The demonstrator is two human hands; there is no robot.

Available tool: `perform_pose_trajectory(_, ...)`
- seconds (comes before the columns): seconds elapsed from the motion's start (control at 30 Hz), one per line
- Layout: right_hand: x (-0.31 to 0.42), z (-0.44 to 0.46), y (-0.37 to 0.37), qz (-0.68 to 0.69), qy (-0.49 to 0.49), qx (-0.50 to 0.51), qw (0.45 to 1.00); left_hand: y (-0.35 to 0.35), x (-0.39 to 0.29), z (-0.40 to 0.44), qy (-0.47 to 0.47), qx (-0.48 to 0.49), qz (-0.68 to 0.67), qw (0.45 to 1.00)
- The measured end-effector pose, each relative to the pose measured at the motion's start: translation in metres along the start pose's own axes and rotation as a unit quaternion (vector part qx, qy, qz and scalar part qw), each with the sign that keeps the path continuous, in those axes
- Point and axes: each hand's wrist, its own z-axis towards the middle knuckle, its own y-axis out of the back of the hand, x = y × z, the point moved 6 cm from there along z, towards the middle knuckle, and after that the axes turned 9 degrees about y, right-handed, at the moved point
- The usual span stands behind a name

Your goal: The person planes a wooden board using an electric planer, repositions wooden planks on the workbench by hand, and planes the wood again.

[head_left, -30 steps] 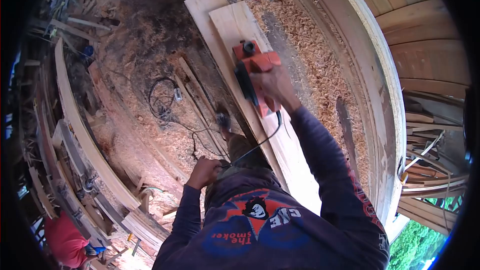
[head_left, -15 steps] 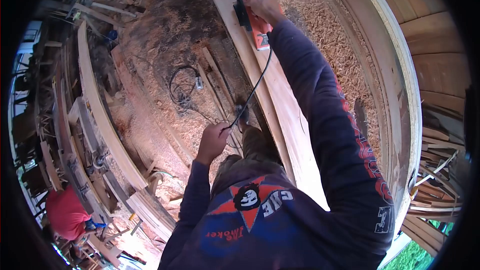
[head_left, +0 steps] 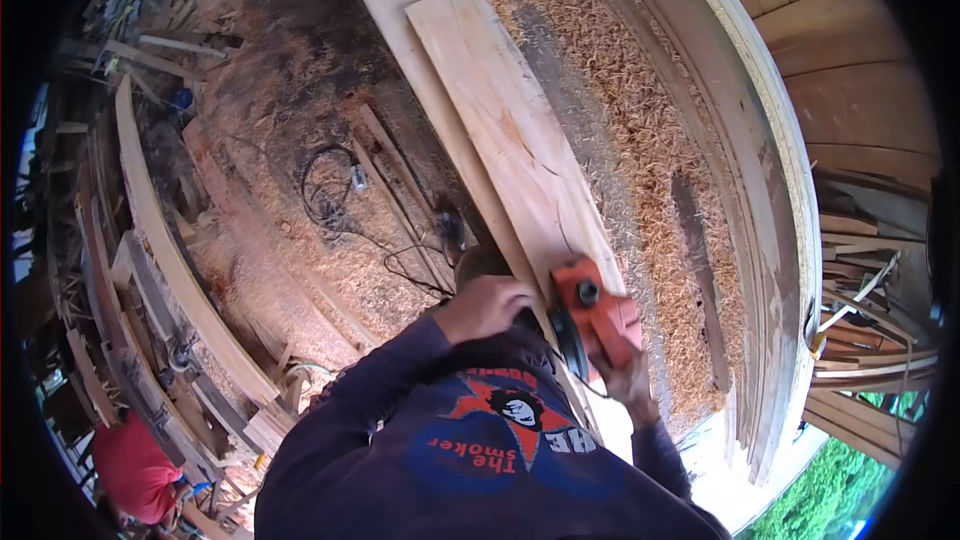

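Note:
A red electric planer [head_left: 600, 315] rests on the near part of a long pale plank [head_left: 510, 125]. My right hand [head_left: 625, 375] is wrapped round the planer's rear handle. My left hand [head_left: 485, 308] is just left of the planer, over the plank's left edge, its fingers curled together around the dark power cord, which runs toward the planer. Under the pale plank, another board [head_left: 405, 15] sticks out on the left and at the far end.
Curled shavings [head_left: 640, 110] cover the surface right of the plank. Black cable [head_left: 325, 190] lies coiled on the floor at left. Curved timbers [head_left: 165, 230] stand farther left. A person in a red shirt [head_left: 135, 470] bends at the lower left.
The planer first moved away along the plank, then came back close to my body. My left hand has moved right, toward the planer. The camera view has shifted.

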Motion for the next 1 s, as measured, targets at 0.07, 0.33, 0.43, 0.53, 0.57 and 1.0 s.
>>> perform_pose_trajectory(0.07,-0.009,-0.023,0.003,0.023,-0.045,-0.007,0.999,-0.009,-0.057,0.025,-0.062,-0.028,-0.03,0.997)
perform_pose_trajectory(0.33,0.079,0.134,-0.013,0.053,0.033,-0.008,0.998,0.007,-0.036,0.138,-0.13,-0.129,-0.026,0.983)
perform_pose_trajectory(0.43,0.11,0.198,-0.021,0.037,0.018,-0.021,0.999,0.082,-0.017,0.184,-0.144,-0.183,0.031,0.972)
perform_pose_trajectory(0.53,0.138,0.256,-0.026,0.041,0.068,-0.036,0.996,0.143,0.005,0.222,-0.122,-0.164,0.026,0.979)
perform_pose_trajectory(0.57,0.147,0.273,-0.027,0.042,0.065,-0.036,0.996,0.159,0.008,0.231,-0.124,-0.152,0.051,0.979)
perform_pose_trajectory(1.0,0.266,0.503,-0.062,0.026,0.193,-0.059,0.979,0.378,0.085,0.349,0.012,-0.176,-0.06,0.982)
